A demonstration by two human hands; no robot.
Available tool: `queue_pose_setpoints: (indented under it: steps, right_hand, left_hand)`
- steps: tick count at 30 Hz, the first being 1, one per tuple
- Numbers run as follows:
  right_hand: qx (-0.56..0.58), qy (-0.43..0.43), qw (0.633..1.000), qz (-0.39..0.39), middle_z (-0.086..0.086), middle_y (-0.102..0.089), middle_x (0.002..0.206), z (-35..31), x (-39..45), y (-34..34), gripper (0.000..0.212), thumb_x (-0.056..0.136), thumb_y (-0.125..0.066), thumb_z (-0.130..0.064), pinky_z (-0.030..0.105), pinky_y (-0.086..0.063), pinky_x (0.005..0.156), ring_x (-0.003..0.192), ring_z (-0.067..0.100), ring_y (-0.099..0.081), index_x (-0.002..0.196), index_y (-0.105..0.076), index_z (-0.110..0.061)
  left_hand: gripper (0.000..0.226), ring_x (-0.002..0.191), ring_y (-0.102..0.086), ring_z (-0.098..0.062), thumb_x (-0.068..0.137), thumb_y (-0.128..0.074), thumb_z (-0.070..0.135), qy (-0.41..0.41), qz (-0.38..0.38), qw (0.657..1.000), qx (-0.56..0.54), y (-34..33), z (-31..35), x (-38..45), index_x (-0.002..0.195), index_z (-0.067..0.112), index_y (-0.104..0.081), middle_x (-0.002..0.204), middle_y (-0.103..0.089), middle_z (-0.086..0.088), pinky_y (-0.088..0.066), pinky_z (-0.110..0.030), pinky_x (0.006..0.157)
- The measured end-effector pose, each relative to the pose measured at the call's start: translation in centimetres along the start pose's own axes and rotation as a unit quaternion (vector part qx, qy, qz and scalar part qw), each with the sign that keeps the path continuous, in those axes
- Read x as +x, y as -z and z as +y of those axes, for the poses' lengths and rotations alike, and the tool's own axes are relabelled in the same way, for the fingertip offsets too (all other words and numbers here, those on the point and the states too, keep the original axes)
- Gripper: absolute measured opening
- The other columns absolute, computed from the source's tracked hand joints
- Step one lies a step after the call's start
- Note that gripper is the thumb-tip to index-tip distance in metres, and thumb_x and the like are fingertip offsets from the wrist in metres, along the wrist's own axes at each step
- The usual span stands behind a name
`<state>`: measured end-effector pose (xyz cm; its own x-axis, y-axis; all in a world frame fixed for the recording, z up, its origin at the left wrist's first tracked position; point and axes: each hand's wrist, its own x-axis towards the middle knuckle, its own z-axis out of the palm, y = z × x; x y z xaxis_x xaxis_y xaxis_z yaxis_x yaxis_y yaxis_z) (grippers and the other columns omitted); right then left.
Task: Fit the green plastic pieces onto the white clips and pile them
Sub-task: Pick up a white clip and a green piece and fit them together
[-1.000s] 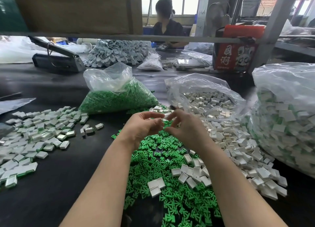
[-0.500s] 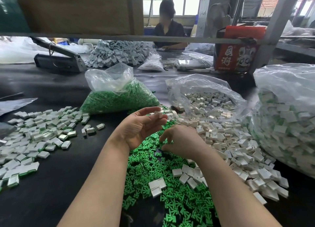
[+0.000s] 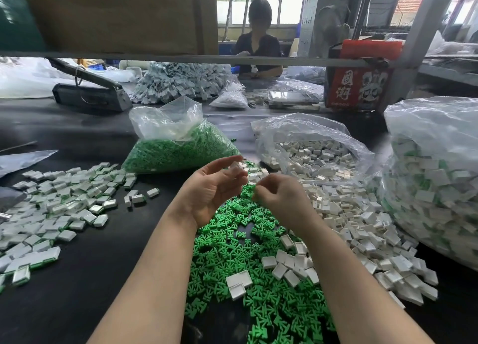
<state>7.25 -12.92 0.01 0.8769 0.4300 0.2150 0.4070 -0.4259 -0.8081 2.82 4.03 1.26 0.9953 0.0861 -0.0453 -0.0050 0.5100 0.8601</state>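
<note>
Between my arms, a heap of loose green plastic pieces (image 3: 232, 255) covers the dark table. To their right, loose white clips (image 3: 362, 230) spill from an open bag. My left hand (image 3: 212, 191) is raised over the green heap, palm turned right, and pinches a white clip (image 3: 236, 167) at its fingertips. Just to the right, my right hand (image 3: 282, 196) has curled fingers, with what looks like a small green piece (image 3: 254, 191) at their tips. A small gap separates the two hands. Assembled clips (image 3: 57, 204) lie piled at the left.
A bag of green pieces (image 3: 176, 152) and a bag of white clips (image 3: 310, 149) stand behind the hands. A large bag of assembled clips (image 3: 439, 188) fills the right edge. Farther back are a heat sealer (image 3: 90, 95), a red box (image 3: 359, 85) and a seated person (image 3: 258, 46).
The hands met, then my right hand dipped to the green heap. It has now risen back toward my left hand, which has turned its palm right, still holding a white clip.
</note>
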Motion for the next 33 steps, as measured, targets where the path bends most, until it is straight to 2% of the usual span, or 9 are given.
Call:
queue_pose_setpoints:
  steps: [2,5,8,11,14,22,27,33]
  right_hand:
    - [0.093,-0.006,0.995,0.026,0.005,-0.071,0.082,-0.28,-0.06,0.33,0.009,0.094,-0.061,-0.009,0.032,-0.057,0.069,0.072,0.019,-0.067,0.089,-0.065,-0.015]
    - [0.197,0.0,0.979,0.044,0.005,-0.069,0.081,-0.68,0.05,0.56,0.01,0.093,-0.06,-0.005,0.019,-0.052,0.061,0.067,0.008,-0.062,0.092,-0.068,-0.011]
    - [0.28,0.003,0.958,0.066,0.002,-0.069,0.08,-0.81,0.13,0.81,0.012,0.091,-0.063,-0.003,0.013,-0.046,0.06,0.064,-0.001,-0.06,0.097,-0.072,-0.008]
    - [0.325,0.013,0.944,0.062,0.003,-0.069,0.088,-0.82,0.04,0.96,0.016,0.089,-0.065,-0.004,0.012,-0.048,0.064,0.068,-0.002,-0.061,0.105,-0.07,-0.006]
    - [0.32,0.028,0.944,0.078,0.002,-0.069,0.086,-0.9,0.0,0.81,0.016,0.087,-0.069,-0.005,0.013,-0.049,0.065,0.069,-0.002,-0.063,0.102,-0.069,-0.005]
    - [0.303,0.055,0.946,0.102,-0.008,-0.072,0.079,-1.0,0.06,0.54,0.015,0.086,-0.07,-0.006,0.011,-0.047,0.062,0.066,-0.004,-0.062,0.101,-0.072,-0.004]
    - [0.3,0.052,0.946,0.115,-0.003,-0.075,0.083,-1.01,0.06,0.58,0.013,0.085,-0.072,-0.005,0.013,-0.05,0.068,0.075,0.004,-0.069,0.098,-0.073,-0.005]
    - [0.289,0.053,0.949,0.118,-0.002,-0.073,0.081,-1.0,0.07,0.63,0.013,0.083,-0.073,-0.004,0.012,-0.049,0.064,0.071,0.001,-0.067,0.096,-0.073,-0.005]
  left_hand:
    - [0.024,0.08,-0.075,-0.019,0.074,-0.071,0.011,-0.01,0.003,1.0,-0.025,-0.1,0.02,0.15,0.098,0.013,-0.075,0.093,-0.076,-0.013,-0.06,-0.026,0.063]
    - [0.023,0.08,-0.075,-0.021,0.075,-0.069,0.011,-0.009,0.009,0.999,-0.046,-0.22,-0.08,0.22,0.098,0.011,-0.067,0.095,-0.076,-0.015,-0.059,-0.026,0.06]
    - [0.023,0.079,-0.075,-0.019,0.075,-0.068,0.011,0.002,0.014,0.998,-0.061,-0.09,-0.28,0.23,0.098,0.011,-0.065,0.097,-0.076,-0.014,-0.059,-0.025,0.061]
    - [0.022,0.072,-0.073,-0.014,0.075,-0.071,0.01,0.011,0.011,0.998,-0.066,0.0,-0.4,0.28,0.096,0.009,-0.067,0.092,-0.076,-0.01,-0.059,-0.023,0.061]
    - [0.023,0.069,-0.072,-0.012,0.071,-0.073,0.01,0.01,0.006,0.999,-0.053,-0.05,-0.64,0.34,0.094,0.007,-0.07,0.083,-0.075,-0.007,-0.058,-0.021,0.061]
    - [0.015,0.073,-0.074,-0.015,0.068,-0.077,0.01,-0.014,-0.005,1.0,0.008,-0.39,-0.8,0.41,0.083,0.01,-0.08,0.085,-0.076,-0.01,-0.057,-0.02,0.059]
    - [0.032,0.073,-0.074,-0.016,0.054,-0.086,0.019,-0.032,0.001,0.998,0.053,-0.6,-0.65,0.22,0.084,0.01,-0.08,0.086,-0.076,-0.012,-0.057,-0.02,0.06]
    - [0.025,0.071,-0.073,-0.016,0.056,-0.085,0.019,-0.071,0.024,0.993,0.094,-0.91,-0.65,0.23,0.08,0.012,-0.08,0.082,-0.076,-0.011,-0.056,-0.019,0.059]
